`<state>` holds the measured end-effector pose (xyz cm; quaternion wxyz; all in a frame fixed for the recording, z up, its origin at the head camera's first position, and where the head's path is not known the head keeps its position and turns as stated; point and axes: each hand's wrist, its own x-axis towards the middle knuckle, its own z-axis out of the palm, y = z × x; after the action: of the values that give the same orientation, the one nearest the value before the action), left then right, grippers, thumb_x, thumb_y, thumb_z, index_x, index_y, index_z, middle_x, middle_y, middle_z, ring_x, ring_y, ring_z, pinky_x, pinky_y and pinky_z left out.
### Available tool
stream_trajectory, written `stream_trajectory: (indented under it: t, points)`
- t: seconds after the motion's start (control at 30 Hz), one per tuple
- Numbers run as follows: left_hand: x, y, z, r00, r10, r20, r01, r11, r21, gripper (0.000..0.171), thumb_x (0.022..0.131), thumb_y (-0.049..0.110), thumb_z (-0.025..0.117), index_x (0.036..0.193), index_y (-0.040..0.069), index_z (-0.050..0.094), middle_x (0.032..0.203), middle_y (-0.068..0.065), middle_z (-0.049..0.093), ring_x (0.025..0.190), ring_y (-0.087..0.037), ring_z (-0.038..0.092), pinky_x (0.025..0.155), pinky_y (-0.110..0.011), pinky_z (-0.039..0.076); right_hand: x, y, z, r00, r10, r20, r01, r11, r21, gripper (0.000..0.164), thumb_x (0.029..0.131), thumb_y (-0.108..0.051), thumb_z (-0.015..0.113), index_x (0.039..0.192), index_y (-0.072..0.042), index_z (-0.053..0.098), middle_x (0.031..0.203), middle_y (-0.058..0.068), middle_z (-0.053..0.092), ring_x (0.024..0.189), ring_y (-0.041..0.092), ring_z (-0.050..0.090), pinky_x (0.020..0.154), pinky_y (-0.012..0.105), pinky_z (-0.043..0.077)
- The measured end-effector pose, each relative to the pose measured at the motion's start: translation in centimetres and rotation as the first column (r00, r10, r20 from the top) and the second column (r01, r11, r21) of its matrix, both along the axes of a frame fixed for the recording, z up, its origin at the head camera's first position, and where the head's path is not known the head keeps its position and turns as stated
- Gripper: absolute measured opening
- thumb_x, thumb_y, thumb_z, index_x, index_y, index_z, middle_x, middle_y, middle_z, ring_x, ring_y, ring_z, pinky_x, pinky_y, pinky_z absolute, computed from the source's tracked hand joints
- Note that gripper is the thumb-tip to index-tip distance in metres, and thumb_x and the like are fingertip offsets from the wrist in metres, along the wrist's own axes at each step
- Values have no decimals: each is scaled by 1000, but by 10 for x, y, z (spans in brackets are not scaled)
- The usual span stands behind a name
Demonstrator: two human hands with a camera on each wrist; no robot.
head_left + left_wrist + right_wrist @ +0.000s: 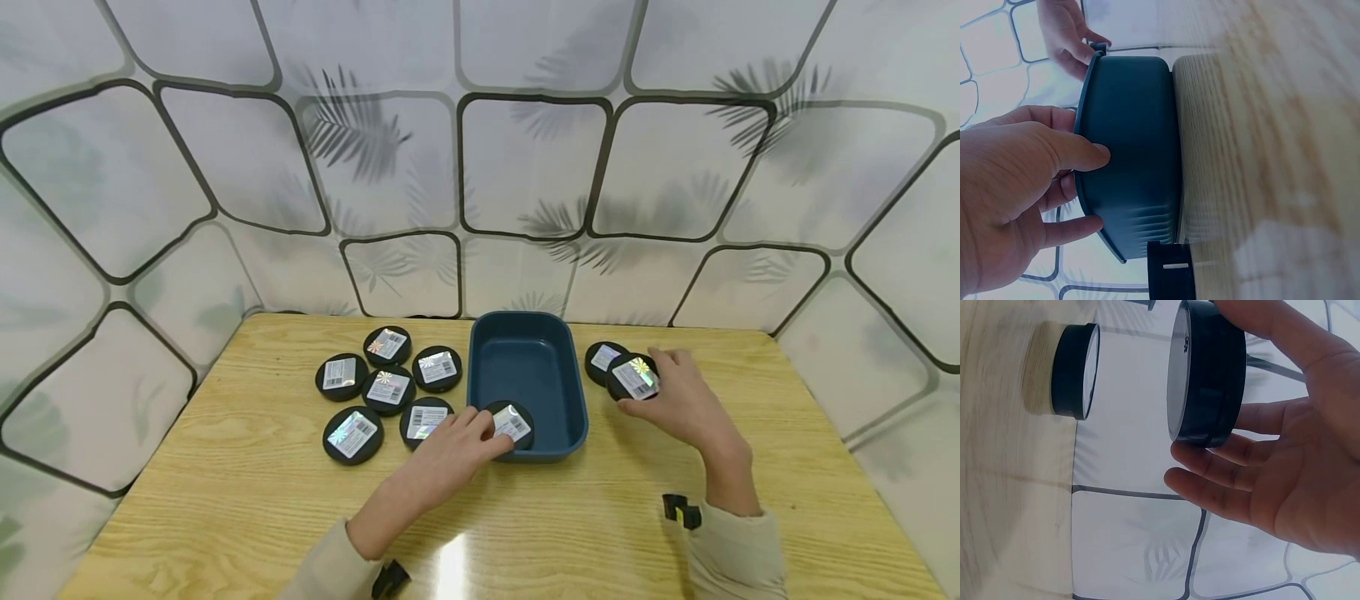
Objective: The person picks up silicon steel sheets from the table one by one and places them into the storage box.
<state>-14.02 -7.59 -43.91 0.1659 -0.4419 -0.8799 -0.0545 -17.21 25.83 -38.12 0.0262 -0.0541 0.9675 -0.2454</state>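
Note:
A dark blue rectangular bin (572, 375) stands mid-table, with one black round tub (513, 423) in its front left corner, label up. My left hand (457, 446) grips the bin's front left rim. Its thumb (1088, 153) lies over the outer wall, while other fingers pass behind the rim. To the bin's right, my right hand (684, 404) holds another flat black tub (1210, 375) by its side, between thumb and fingers, raised above the wood. Beside it a further black tub (602, 358) rests on the table, partly covered in the head view.
Left of the bin lie several more black tubs (352, 435) with labels up, one of them (426, 417) close to the left hand. The wooden table (247, 467) meets a patterned fabric wall (532, 167) at its back edge.

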Motion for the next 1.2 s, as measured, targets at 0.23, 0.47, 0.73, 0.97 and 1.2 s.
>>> stream_trajectory:
  t: [0.23,0.47,0.73,0.97,1.2]
  points:
    - [0,0,-1,1000,-4,-6,4,1000,6,23,94,6,63,107,24,59,90,2,47,79,-15,40,63,-25,36,2,-5,2,1000,25,-10,-25,1000,-9,97,82,-37,78,149,12,28,138,35,36,107,40,49,81,50,45]
    - [0,0,-1,1000,-9,-5,9,1000,12,23,94,6,63,107,24,60,89,2,47,79,-15,39,62,-25,35,5,-12,5,999,33,-23,-33,999,-6,98,81,-37,79,148,12,28,139,34,36,113,43,49,86,56,46]
    - [0,0,0,1000,-9,-8,9,1000,16,23,94,6,62,107,24,60,89,2,47,78,-15,40,62,-25,35,8,-20,9,997,53,-55,-54,999,-9,94,81,-33,80,147,12,31,138,33,37,115,44,49,88,58,45]
    - [1,-1,1,1000,-4,5,4,1000,2,24,94,6,63,109,25,60,90,1,48,79,-15,40,62,-25,36,9,-28,7,994,82,-77,-83,996,-20,89,81,-29,81,146,10,35,135,31,40,114,44,50,88,58,46]
    - [1,0,2,1000,-3,-2,3,1000,-2,22,94,7,62,108,24,60,89,1,47,79,-15,39,61,-25,35,9,-36,3,991,102,-88,-104,994,-23,92,79,-28,82,147,10,34,134,28,41,111,39,51,87,53,48]
